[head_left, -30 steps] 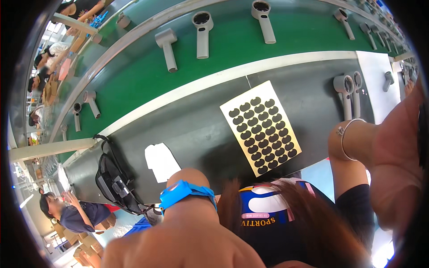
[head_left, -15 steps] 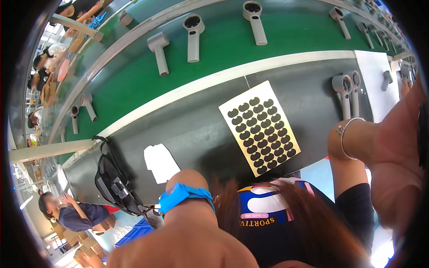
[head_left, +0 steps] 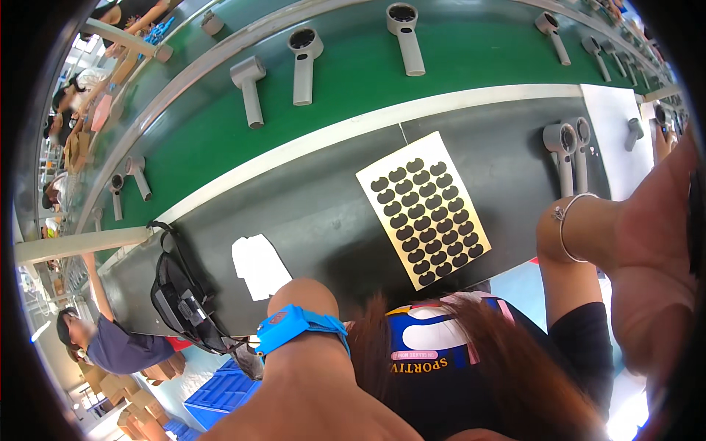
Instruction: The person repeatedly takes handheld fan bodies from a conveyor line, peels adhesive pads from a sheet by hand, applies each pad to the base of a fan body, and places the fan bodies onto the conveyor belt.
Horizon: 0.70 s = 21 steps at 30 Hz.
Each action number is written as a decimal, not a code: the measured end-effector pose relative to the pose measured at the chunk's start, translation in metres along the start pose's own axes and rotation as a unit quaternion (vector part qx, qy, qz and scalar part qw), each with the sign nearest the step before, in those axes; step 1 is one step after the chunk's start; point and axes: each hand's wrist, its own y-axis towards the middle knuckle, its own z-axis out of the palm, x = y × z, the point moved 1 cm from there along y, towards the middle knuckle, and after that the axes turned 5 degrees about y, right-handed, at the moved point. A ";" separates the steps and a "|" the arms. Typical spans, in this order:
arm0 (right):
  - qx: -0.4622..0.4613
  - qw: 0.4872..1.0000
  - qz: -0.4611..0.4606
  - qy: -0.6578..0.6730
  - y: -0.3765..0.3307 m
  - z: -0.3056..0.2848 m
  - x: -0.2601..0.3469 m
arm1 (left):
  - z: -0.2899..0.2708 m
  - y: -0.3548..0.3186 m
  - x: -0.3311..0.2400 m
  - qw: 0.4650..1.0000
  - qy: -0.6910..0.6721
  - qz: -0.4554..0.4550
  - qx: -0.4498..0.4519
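Observation:
My left hand (head_left: pixel 316 404) is raised very close at the bottom middle, with a blue wristband (head_left: pixel 283 329) on the wrist. Its fingers lie outside the picture. At the right edge my right hand (head_left: pixel 651 228) is also lifted close, a thin bangle (head_left: pixel 562 228) round its wrist; these fingers are cut off too. Whether either hand holds something is hidden. Beyond them on the dark table lies a cream sheet (head_left: pixel 403 227) bearing rows of black rounded stickers. A white paper piece (head_left: pixel 261 266) rests just past my left forearm.
Grey handheld fans (head_left: pixel 303 77) lie along a green conveyor belt (head_left: pixel 353 73) at the far side. Two more fans (head_left: pixel 562 158) stand at the table's right. A black strapped bag (head_left: pixel 176 294) sits at the left. A co-worker (head_left: pixel 125 345) is beyond it, near a blue crate (head_left: pixel 220 393).
The fans on the belt have shifted left. The co-worker at the left has stretched an arm up toward the belt. My hands stay raised, almost unmoved.

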 end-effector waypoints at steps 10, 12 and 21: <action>0.002 0.999 0.032 -0.009 0.002 0.005 -0.009 | -0.033 0.012 -0.008 0.999 -0.032 -0.042 -0.012; -0.005 0.999 0.033 0.005 0.006 0.017 -0.011 | -0.065 -0.001 -0.005 0.974 0.213 0.049 -0.065; -0.004 0.999 0.042 0.019 0.066 0.099 -0.058 | -0.291 -0.032 0.052 0.508 0.820 -0.138 -0.226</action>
